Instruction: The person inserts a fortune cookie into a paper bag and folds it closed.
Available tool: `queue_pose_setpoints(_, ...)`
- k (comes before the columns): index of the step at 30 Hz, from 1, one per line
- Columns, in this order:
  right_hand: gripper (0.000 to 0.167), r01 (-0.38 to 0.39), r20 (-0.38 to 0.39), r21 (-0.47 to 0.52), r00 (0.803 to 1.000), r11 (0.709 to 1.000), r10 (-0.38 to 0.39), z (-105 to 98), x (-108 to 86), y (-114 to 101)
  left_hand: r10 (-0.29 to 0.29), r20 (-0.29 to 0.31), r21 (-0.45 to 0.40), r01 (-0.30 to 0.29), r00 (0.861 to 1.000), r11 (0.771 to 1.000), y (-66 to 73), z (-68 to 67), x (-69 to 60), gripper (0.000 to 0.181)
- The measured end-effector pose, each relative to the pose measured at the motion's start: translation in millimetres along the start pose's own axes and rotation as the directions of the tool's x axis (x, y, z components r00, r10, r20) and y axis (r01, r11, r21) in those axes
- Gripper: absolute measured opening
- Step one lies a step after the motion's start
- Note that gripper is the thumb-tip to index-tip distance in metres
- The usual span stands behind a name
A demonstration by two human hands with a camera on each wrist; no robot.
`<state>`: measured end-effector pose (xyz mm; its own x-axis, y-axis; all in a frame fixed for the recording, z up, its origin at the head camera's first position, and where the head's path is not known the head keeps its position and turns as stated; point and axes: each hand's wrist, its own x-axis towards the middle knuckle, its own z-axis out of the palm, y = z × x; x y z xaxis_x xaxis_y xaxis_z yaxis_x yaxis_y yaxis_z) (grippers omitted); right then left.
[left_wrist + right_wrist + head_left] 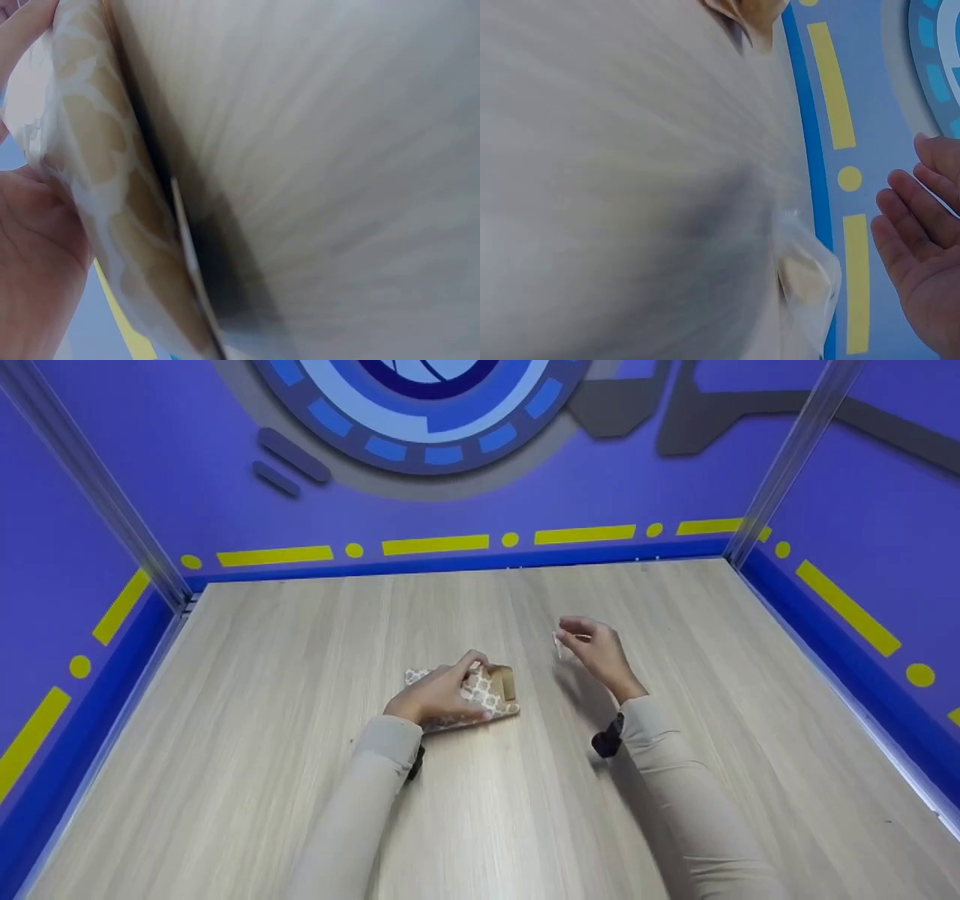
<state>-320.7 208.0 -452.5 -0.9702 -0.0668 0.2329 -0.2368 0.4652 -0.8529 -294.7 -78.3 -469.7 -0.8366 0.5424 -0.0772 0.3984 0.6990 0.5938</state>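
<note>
Tabletop (pixel 510 825): pale wood, grain running from my side toward the back wall (pixel 675 487). Patterned packet (pixel 487 687) lies on it, tan-and-white, its end toward my right hand (pixel 598 649) gaping brown inside. My left hand (pixel 439 691) grips the packet across, fingers on the far edge, thumb on the near one. Right hand raised to the packet's right, farther off than it, fingers loosely bent; a small pale scrap (pixel 556 646) beside the thumb tip. Whether I pinch the scrap, cannot tell.

Room: purple back wall beyond the packet, round blue emblem (pixel 450 435) high on it. Yellow bars (pixel 585 534) and dots run low along it, above a blue strip (pixel 420 565). Corner posts (pixel 97 472) stand beyond the packet to either side.
</note>
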Motion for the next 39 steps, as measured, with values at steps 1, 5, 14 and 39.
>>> queue_pose_setpoints(1, 0.033, -0.003, -0.007, -0.004, 1.000, 1.000, 0.003, -2.3, 0.7, 1.7, -0.003, 0.000, 0.000, 0.003, 1.000, 1.000, 0.0, -0.1, 0.0, 0.077)
queue_pose_setpoints(5, 0.035, -0.014, -0.026, -0.034, 1.000, 0.999, 0.013, -11.7, 1.1, 8.3, -0.004, 0.001, 0.005, 0.004, 1.000, 1.000, -0.5, -0.3, 0.6, 0.076)
queue_pose_setpoints(14, 0.038, -0.041, -0.040, -0.067, 0.998, 0.997, 0.038, -26.3, 2.5, 24.5, 0.021, 0.020, -0.032, -0.020, 1.000, 0.999, -3.4, -0.5, 2.2, 0.072)
queue_pose_setpoints(39, 0.055, -0.384, 0.034, 0.159, 0.923, 0.910, 0.384, -32.3, 1.2, 43.2, 0.026, 0.010, -0.028, -0.026, 1.000, 0.999, -2.7, -0.1, 1.6, 0.076)
